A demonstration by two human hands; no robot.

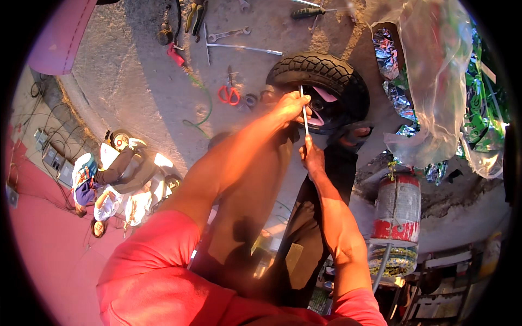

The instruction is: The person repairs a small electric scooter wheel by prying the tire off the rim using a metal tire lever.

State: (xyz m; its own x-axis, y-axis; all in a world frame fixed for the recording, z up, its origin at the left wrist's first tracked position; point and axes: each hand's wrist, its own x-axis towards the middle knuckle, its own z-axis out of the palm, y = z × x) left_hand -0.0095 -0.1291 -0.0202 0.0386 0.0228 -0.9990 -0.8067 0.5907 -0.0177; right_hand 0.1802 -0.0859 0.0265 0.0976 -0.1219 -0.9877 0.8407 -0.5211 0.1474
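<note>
A small black wheel point(343, 71) with a deep-treaded tyre and pink-and-black rim leans between my feet. My left hand point(292, 107) closes round the upper part of a long, thin metal tyre lever point(305, 118). The lever's far end lies over the tyre's inner edge by the rim; whether it is hooked under the bead I cannot tell. Lower down, my right hand point(312, 155) grips the lever's near end, with the thumb along it. My sandalled right foot point(356, 133) is beside the wheel's near right side.
Red-handled scissors point(229, 95), a T-shaped wrench point(242, 49), an open-end spanner point(230, 34) and pliers point(196, 19) lie on the ground. A green hose point(209, 108) curls at left. Rightward are clear plastic sheeting point(435, 70) and a red-white cylinder point(398, 209). People sit by a scooter point(128, 163) far left.
</note>
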